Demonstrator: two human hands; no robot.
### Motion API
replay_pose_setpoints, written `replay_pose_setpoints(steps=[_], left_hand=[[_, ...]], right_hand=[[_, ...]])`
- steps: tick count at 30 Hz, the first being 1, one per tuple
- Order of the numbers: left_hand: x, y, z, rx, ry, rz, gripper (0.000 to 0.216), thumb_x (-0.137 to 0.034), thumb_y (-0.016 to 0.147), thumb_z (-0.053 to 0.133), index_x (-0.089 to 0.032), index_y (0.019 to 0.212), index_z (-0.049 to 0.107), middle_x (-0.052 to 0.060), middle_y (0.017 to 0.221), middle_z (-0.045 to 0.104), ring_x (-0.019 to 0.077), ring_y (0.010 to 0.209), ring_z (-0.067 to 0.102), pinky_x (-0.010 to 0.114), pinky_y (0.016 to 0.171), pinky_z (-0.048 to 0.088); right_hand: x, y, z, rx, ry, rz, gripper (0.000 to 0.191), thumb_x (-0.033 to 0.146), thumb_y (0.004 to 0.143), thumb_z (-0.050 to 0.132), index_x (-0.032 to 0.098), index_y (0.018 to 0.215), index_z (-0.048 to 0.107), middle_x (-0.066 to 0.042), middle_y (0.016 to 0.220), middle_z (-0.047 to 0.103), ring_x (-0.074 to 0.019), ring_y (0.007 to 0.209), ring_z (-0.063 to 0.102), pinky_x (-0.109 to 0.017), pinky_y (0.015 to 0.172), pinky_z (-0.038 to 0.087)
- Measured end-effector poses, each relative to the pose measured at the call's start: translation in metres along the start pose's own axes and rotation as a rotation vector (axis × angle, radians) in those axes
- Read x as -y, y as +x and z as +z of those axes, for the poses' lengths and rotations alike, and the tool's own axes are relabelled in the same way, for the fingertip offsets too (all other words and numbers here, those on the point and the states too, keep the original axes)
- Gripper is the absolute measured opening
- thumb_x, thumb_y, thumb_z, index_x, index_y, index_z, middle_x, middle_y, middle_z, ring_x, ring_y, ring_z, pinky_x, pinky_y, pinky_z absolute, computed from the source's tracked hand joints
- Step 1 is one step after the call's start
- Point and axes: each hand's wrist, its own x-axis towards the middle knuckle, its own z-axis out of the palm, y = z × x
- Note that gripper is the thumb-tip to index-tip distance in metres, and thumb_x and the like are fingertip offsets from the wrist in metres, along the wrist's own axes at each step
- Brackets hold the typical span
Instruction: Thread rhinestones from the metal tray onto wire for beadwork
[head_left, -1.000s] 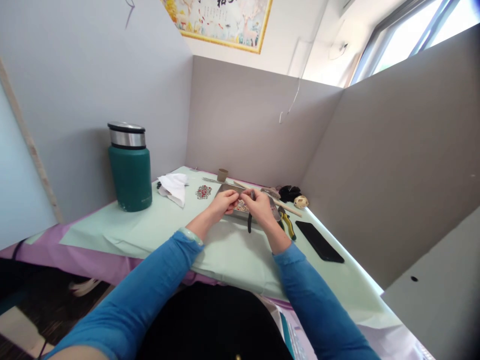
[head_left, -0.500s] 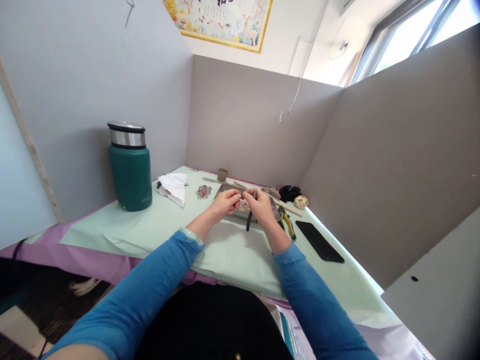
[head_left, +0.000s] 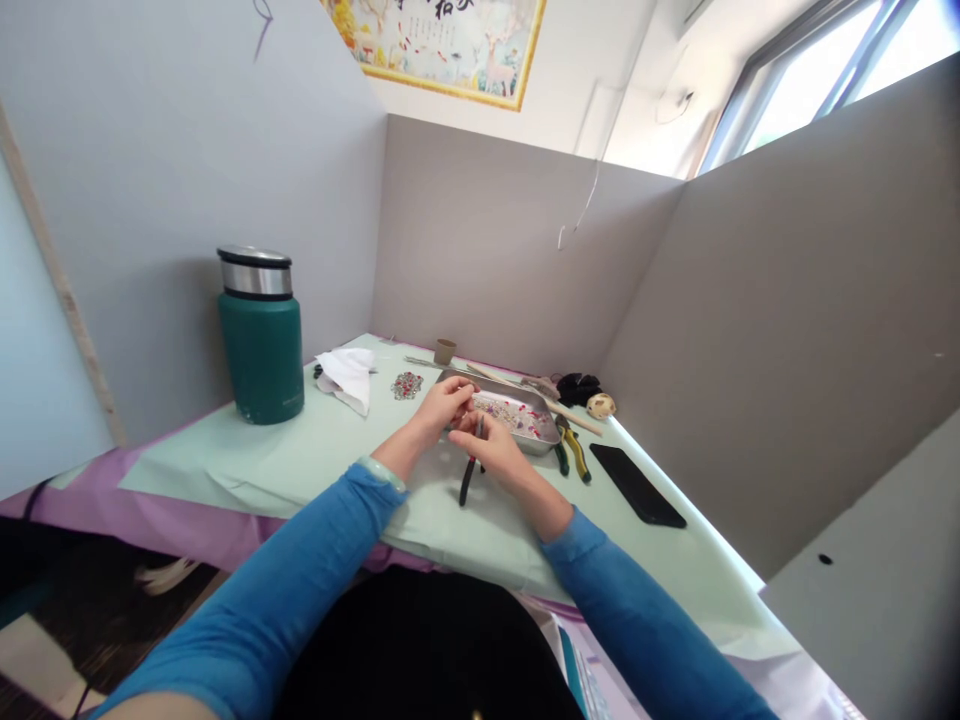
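My right hand [head_left: 495, 452] is closed around a pair of black-handled pliers [head_left: 469, 478], whose handles point down toward me over the green mat. My left hand [head_left: 442, 402] is pinched at the near left corner of a shallow metal tray [head_left: 541, 441] that holds small red and pale beads. What the left fingers pinch is too small to make out. The tips of both hands meet just in front of the tray. A small beaded piece [head_left: 406, 384] lies on the mat left of the tray.
A green flask [head_left: 260, 334] stands at the left, with a white cloth [head_left: 346, 374] beside it. Yellow-handled pliers [head_left: 576, 451] and a black phone [head_left: 637, 484] lie right of the tray. A small cup [head_left: 445, 350], sticks, a black tangle and a spotted ball sit at the back. Grey partitions enclose the desk.
My right hand has moved toward me and to the left with the pliers, uncovering the tray's beads. My left hand has stayed near the tray's corner.
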Motion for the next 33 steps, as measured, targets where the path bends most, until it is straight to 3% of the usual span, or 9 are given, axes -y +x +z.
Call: replay_pose_setpoints(steps=[8, 12, 15, 17, 21, 27, 30, 33], left_hand=[[-0.003, -0.001, 0.0, 0.016, -0.001, 0.016, 0.014, -0.027, 0.077, 0.056, -0.014, 0.082, 0.056, -0.002, 0.059, 0.053, 0.0021, 0.036, 0.033, 0.015, 0.034, 0.023], [-0.011, -0.006, 0.005, 0.096, -0.017, -0.009, 0.017, -0.029, 0.078, 0.056, -0.013, 0.082, 0.054, 0.003, 0.062, 0.06, 0.0043, 0.04, 0.041, 0.015, 0.036, 0.027], [-0.014, -0.01, 0.008, 0.161, -0.033, -0.05, 0.019, -0.031, 0.076, 0.058, -0.013, 0.078, 0.054, 0.0, 0.051, 0.055, 0.0069, 0.042, 0.047, 0.016, 0.039, 0.031], [-0.015, -0.011, 0.008, 0.174, -0.032, -0.062, 0.018, -0.032, 0.077, 0.057, -0.014, 0.077, 0.053, -0.004, 0.045, 0.048, 0.0052, 0.036, 0.04, 0.015, 0.036, 0.027], [-0.012, -0.008, 0.003, 0.077, -0.024, -0.055, 0.016, -0.032, 0.078, 0.053, -0.016, 0.079, 0.052, -0.007, 0.044, 0.041, 0.003, 0.03, 0.026, 0.016, 0.031, 0.014], [-0.009, -0.002, -0.004, -0.056, -0.051, 0.027, 0.015, -0.031, 0.077, 0.054, -0.016, 0.078, 0.053, -0.008, 0.045, 0.039, 0.0032, 0.031, 0.026, 0.017, 0.031, 0.015], [-0.01, 0.001, -0.006, -0.078, -0.09, 0.05, 0.018, -0.033, 0.076, 0.056, -0.016, 0.08, 0.054, -0.007, 0.048, 0.042, 0.0024, 0.032, 0.024, 0.017, 0.032, 0.016], [-0.009, 0.003, -0.008, -0.064, -0.119, 0.067, 0.021, -0.033, 0.075, 0.059, -0.015, 0.083, 0.058, -0.005, 0.055, 0.048, 0.002, 0.036, 0.029, 0.017, 0.035, 0.02]], right_hand=[[-0.002, -0.001, 0.001, 0.06, -0.146, 0.037, 0.033, 0.047, 0.072, 0.058, 0.017, 0.059, 0.05, 0.004, 0.054, 0.043, -0.0104, 0.053, 0.036, -0.025, 0.052, 0.028], [-0.011, 0.006, 0.002, 0.037, -0.151, 0.153, 0.038, 0.05, 0.068, 0.061, 0.018, 0.053, 0.045, 0.006, 0.049, 0.034, -0.0085, 0.049, 0.029, -0.024, 0.048, 0.023], [-0.016, 0.009, 0.0, 0.035, -0.093, 0.165, 0.033, 0.049, 0.069, 0.06, 0.018, 0.062, 0.052, 0.005, 0.053, 0.04, -0.0092, 0.051, 0.033, -0.024, 0.05, 0.027], [-0.018, 0.009, 0.0, 0.045, -0.096, 0.106, 0.03, 0.047, 0.071, 0.059, 0.017, 0.07, 0.056, 0.004, 0.059, 0.045, -0.0103, 0.055, 0.037, -0.025, 0.053, 0.03], [-0.02, 0.005, 0.004, 0.049, -0.325, -0.037, 0.033, 0.043, 0.066, 0.064, 0.017, 0.083, 0.054, 0.001, 0.069, 0.05, -0.0135, 0.062, 0.042, -0.027, 0.057, 0.034], [-0.024, -0.002, 0.008, -0.027, -0.571, -0.189, 0.026, 0.02, 0.065, 0.051, 0.019, 0.09, 0.05, -0.005, 0.088, 0.05, -0.0205, 0.078, 0.045, -0.033, 0.069, 0.038], [-0.021, -0.001, 0.004, -0.039, -0.526, -0.16, 0.018, 0.017, 0.065, 0.043, 0.02, 0.08, 0.052, -0.004, 0.08, 0.051, -0.0204, 0.076, 0.046, -0.035, 0.071, 0.038], [-0.014, 0.003, -0.002, -0.053, -0.236, -0.055, 0.023, 0.019, 0.066, 0.043, 0.021, 0.086, 0.056, -0.003, 0.085, 0.056, -0.02, 0.079, 0.05, -0.034, 0.071, 0.042]])
